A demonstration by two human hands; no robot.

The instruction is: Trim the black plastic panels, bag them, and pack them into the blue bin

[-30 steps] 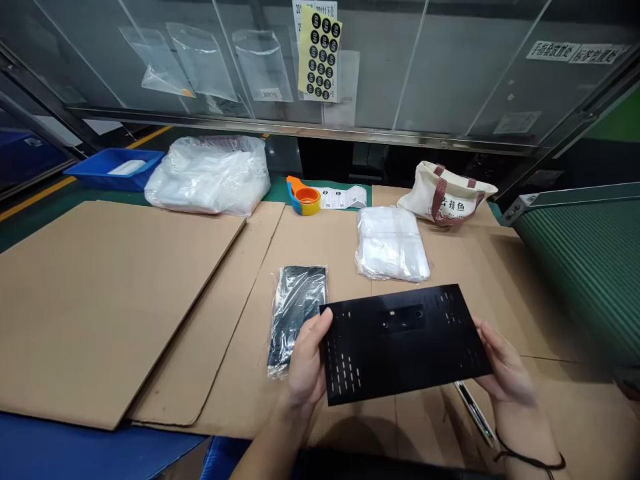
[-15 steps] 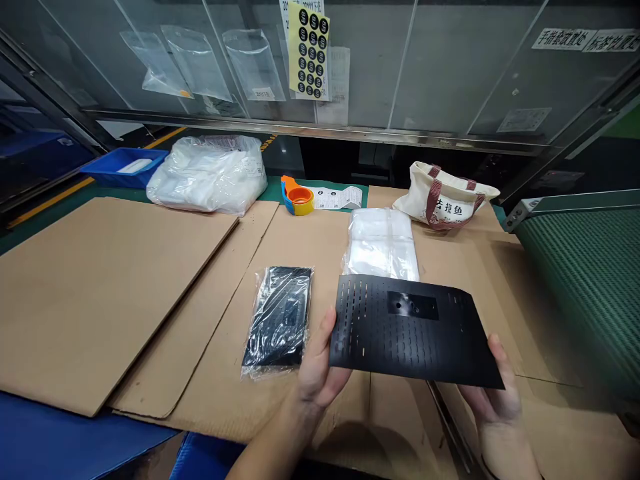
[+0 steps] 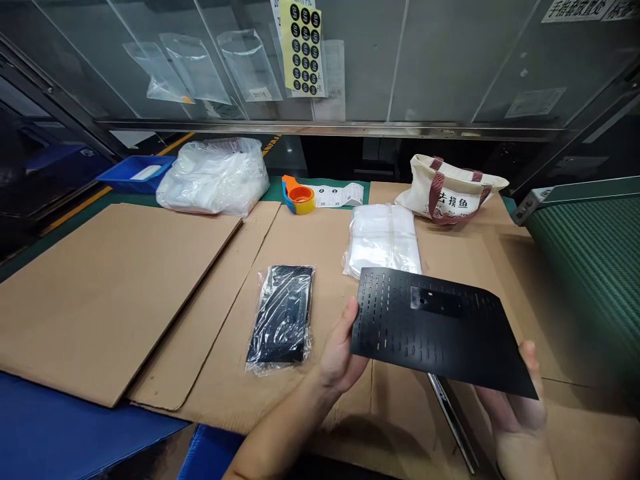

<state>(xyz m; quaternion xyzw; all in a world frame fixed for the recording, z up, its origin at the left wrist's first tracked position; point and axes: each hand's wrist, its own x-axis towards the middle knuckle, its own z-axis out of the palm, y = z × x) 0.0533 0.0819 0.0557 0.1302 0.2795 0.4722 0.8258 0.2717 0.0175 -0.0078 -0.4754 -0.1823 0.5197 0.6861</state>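
Both hands, left hand (image 3: 340,353) and right hand (image 3: 520,407), fingers clamped on black slotted plate (image 3: 435,330) above cardboard (image 3: 125,280).

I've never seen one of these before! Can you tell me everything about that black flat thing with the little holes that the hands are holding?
The black perforated plate is thin, flat and matte, probably metal or plastic. Rows of small slots run across it, and a rectangular recess with small holes sits near its far edge. It is held tilted above the cardboard sheet, not touching it. The left hand has a grip on its left edge; the right hand supports its right corner from below.
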